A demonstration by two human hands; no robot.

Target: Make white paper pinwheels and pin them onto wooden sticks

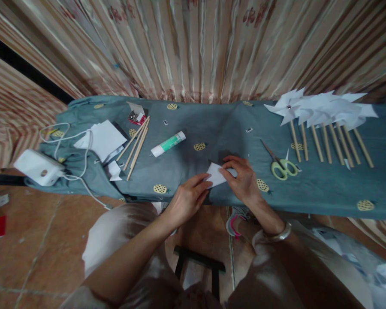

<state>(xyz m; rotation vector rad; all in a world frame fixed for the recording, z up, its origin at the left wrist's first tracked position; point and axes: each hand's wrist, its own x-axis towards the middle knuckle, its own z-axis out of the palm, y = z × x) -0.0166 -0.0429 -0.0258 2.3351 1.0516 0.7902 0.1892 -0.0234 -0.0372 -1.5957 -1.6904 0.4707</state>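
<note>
A small folded piece of white paper point(216, 175) lies at the front of the cloth-covered table, between my two hands. My left hand point(190, 195) has its fingers closed on the paper's left edge. On the other side, my right hand point(241, 177) pinches the right part of the same paper, its fingertips covering some of it. To the right of that hand rest scissors point(278, 165) with light green handles. A glue stick point(169, 143) with a green label lies on its side beyond my left hand.
Several white paper pinwheels point(324, 109) on wooden sticks lie at the right. Leftward are loose wooden sticks point(137, 148), a stack of white paper point(104, 139), a small open red box point(137, 116) of metal pieces, and a white device point(40, 167) with cables. A curtain point(193, 51) hangs behind.
</note>
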